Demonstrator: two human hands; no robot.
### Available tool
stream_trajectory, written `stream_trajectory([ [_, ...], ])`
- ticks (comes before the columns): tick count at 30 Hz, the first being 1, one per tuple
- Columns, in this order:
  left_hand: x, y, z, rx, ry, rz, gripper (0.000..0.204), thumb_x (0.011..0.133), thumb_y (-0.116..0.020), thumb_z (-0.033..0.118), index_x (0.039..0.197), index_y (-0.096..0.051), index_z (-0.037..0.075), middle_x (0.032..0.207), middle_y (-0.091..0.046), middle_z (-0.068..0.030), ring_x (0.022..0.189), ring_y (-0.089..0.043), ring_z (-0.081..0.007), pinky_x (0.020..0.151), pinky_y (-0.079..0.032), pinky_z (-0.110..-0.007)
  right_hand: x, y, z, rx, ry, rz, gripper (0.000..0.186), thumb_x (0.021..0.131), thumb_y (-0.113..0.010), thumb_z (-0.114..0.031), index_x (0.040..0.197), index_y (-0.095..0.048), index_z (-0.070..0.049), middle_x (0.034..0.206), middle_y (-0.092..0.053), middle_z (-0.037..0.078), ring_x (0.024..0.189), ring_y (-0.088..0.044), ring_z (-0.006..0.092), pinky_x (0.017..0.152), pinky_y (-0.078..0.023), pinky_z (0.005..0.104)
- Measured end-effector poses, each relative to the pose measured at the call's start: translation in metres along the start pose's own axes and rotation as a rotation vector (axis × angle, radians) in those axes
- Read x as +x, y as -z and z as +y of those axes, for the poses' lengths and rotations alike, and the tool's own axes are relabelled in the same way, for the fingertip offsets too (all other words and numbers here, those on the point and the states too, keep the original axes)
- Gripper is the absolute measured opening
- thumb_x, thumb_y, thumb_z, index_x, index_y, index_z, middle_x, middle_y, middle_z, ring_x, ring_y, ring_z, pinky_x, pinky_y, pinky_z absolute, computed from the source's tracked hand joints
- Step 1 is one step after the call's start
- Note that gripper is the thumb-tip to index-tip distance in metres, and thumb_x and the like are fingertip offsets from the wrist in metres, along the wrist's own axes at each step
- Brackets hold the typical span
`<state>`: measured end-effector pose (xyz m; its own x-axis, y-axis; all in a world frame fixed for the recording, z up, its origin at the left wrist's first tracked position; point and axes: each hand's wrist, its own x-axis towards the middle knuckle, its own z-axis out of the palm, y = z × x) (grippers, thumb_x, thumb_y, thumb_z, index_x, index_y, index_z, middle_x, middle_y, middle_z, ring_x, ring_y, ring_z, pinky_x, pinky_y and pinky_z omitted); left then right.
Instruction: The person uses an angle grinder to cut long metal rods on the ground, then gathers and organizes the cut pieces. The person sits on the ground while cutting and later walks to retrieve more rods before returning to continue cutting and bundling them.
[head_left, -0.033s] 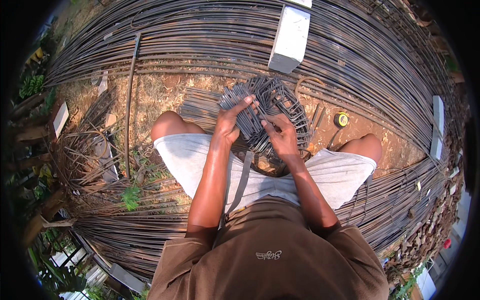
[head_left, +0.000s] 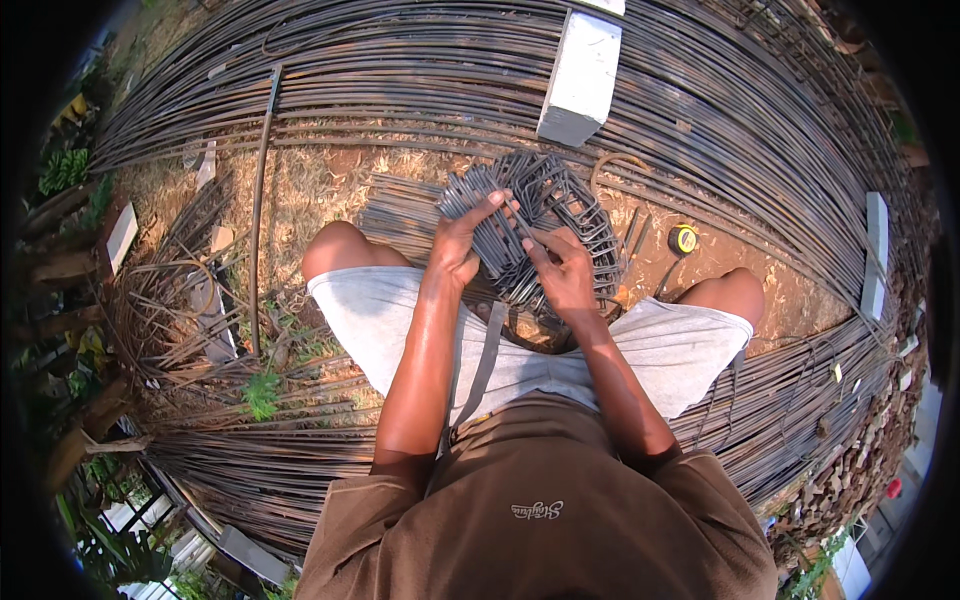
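Between my bent legs lies a bunch of dark steel rebar stirrups [head_left: 491, 248], bent into closed frames and stacked side by side. My left hand [head_left: 457, 247] is closed on the left side of the bunch, its thumb over the top and most fingers hidden. From the right, my right hand [head_left: 566, 272] pinches one stirrup at the bunch's edge between thumb and forefinger; its other fingers curl under. More stirrups [head_left: 580, 200] lie in a curved row just beyond and right of my right hand. Short straight rods [head_left: 395, 222] lie side by side at the left.
A yellow and black tape measure [head_left: 683, 239] sits on the soil to the right. Long steel bars [head_left: 400, 85] stretch across the far side, with a white block [head_left: 583, 75] on them. A single bar [head_left: 262, 210] and tangled thin rods [head_left: 160, 310] lie left.
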<state>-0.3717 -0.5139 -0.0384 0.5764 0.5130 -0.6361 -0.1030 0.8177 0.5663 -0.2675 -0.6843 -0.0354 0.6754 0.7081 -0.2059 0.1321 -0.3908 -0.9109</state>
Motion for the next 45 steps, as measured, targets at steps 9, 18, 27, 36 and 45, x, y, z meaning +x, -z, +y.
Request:
stream_trajectory([
  [9,0.000,0.001,0.007,0.064,-0.046,-0.007,0.046,0.098,-0.088,0.005,0.139,-0.071,-0.007,0.131,-0.081,-0.0199,0.119,-0.080,-0.0261,0.097,-0.071,-0.042,0.023,0.005,-0.013,0.194,-0.096,-0.208,0.029,0.104,-0.085,-0.020,0.119,-0.085,0.005,0.097,-0.067,0.010,0.067,-0.069,0.0158,0.056,-0.054,0.0335],
  [18,0.002,0.006,0.006,-0.044,-0.038,-0.053,0.051,0.099,-0.087,0.008,0.144,-0.067,-0.006,0.140,-0.077,-0.0235,0.126,-0.078,-0.0313,0.102,-0.071,-0.046,0.019,-0.010,-0.014,0.208,-0.126,-0.016,0.025,0.101,-0.088,-0.014,0.115,-0.086,0.007,0.100,-0.067,0.008,0.065,-0.067,0.0124,0.052,-0.052,0.0298],
  [27,0.001,0.002,0.010,0.069,-0.034,-0.002,0.051,0.096,-0.090,0.007,0.141,-0.070,-0.010,0.136,-0.079,-0.0241,0.126,-0.079,-0.0314,0.099,-0.071,-0.046,0.063,0.011,0.009,0.081,0.051,-0.368,0.035,0.100,-0.091,-0.035,0.113,-0.089,-0.003,0.086,-0.068,0.001,0.071,-0.066,0.0113,0.058,-0.047,0.0280],
  [36,0.019,0.010,-0.003,0.016,-0.001,0.023,0.042,0.098,-0.083,-0.003,0.137,-0.072,-0.010,0.130,-0.080,-0.0190,0.117,-0.080,-0.0278,0.102,-0.069,-0.043,0.179,-0.032,0.127,-0.099,-0.509,0.203,0.034,0.101,-0.085,-0.035,0.098,-0.082,-0.001,0.083,-0.081,0.010,0.061,-0.071,0.0175,0.055,-0.052,0.0342],
  [45,0.009,0.015,0.004,-0.017,0.024,0.044,0.050,0.098,-0.086,0.000,0.143,-0.068,-0.009,0.128,-0.080,-0.0197,0.118,-0.080,-0.0275,0.101,-0.069,-0.042,0.109,0.003,0.128,0.650,-0.429,0.194,0.026,0.115,-0.059,-0.027,0.112,-0.065,-0.002,0.100,-0.076,0.011,0.064,-0.066,0.0151,0.053,-0.049,0.0293],
])
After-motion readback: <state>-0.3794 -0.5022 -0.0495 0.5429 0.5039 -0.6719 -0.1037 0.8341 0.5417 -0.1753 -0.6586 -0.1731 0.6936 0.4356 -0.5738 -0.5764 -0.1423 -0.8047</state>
